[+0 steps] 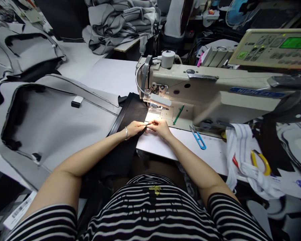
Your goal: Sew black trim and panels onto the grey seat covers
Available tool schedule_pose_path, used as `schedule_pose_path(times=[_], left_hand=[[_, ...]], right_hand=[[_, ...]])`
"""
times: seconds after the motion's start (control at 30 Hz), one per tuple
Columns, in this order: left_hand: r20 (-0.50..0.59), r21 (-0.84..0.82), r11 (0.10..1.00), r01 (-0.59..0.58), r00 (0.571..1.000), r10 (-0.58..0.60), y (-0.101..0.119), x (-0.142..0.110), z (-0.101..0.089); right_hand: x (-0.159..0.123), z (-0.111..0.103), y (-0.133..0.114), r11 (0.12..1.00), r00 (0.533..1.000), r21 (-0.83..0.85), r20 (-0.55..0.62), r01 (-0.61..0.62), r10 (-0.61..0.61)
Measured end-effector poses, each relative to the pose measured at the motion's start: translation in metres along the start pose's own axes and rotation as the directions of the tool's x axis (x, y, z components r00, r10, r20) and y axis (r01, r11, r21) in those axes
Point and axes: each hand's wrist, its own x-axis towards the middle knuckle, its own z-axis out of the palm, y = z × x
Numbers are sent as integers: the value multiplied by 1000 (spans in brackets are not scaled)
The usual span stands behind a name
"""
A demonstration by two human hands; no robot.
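A white desk spreads beyond and to both sides of the fingers. Left of them lies the large grey padded fabric piece, dark-edged and raised along its rim; it looks light for its size but floppy and bulky, so its spread-out body could drag or fold. Right of and beyond the fingers stands the HIGHLEAD sewing machine, its long arm limiting room on that side. Farther off, beyond them to the left, is a heap of grey fabric pieces. The black panel joins the grey piece and runs from near the needle area down past the fingers; it seems smooth, supple and perhaps a little slippery, best held by its edge with the rest lying flat. White striped webbing hangs well to their right. At that black edge, the left hand and right hand meet, thumbs and fingertips pinching a small part of it. Yellow-handled scissors lie far right of the fingers, blue thread snips nearer on the same side, and a slim green pen just beyond to the right.
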Motion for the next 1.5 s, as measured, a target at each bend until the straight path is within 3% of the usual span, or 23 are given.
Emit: schedule_pose_path(times=[0.2,0.33,0.43,0.5,0.57,0.63,0.73,0.77,0.83,0.93,1.0,1.07,1.23,1.37,1.5], left_hand=[[-113,-113,994,7,993,-20,7,3,-5],[-37,-112,994,-6,999,2,16,8,-19],[13,16,999,-37,999,37,17,20,-36],[-2,258,958,-122,992,126,16,33,-48],[-47,591,773,-230,947,318,15,48,-58],[-1,838,459,-295,841,541,13,63,-63],[205,936,69,-344,695,689,6,83,-63],[265,934,-13,-356,670,694,2,88,-61],[328,928,-105,-357,653,683,-7,98,-59],[343,933,-146,-329,691,637,-20,106,-59],[335,938,-146,-314,719,608,-25,107,-63],[330,939,-124,-321,739,587,-28,108,-67],[298,931,-3,-366,754,586,-27,109,-71],[262,930,56,-363,763,590,-25,111,-69],[303,926,20,-377,775,555,-25,112,-66]], right_hand=[[6,2,1,999,998,18,52,28,-29],[13,7,5,996,995,12,36,91,-92],[20,9,13,990,992,-51,-1,130,-130],[23,9,19,944,982,-284,-34,170,-187],[21,9,23,814,961,-537,-24,220,-275],[17,11,28,618,926,-716,106,323,-361],[7,18,33,271,827,-820,369,505,-424],[5,20,35,161,788,-826,429,540,-441],[2,23,37,34,724,-822,481,569,-494],[-2,24,35,-62,642,-794,532,604,-553],[-4,25,32,-90,616,-780,554,619,-560],[-5,30,28,-94,624,-784,555,614,-550],[-7,55,25,-13,743,-896,376,444,-554],[-10,74,28,-136,701,-842,515,523,-494],[-11,76,26,-200,667,-777,620,597,-414]])
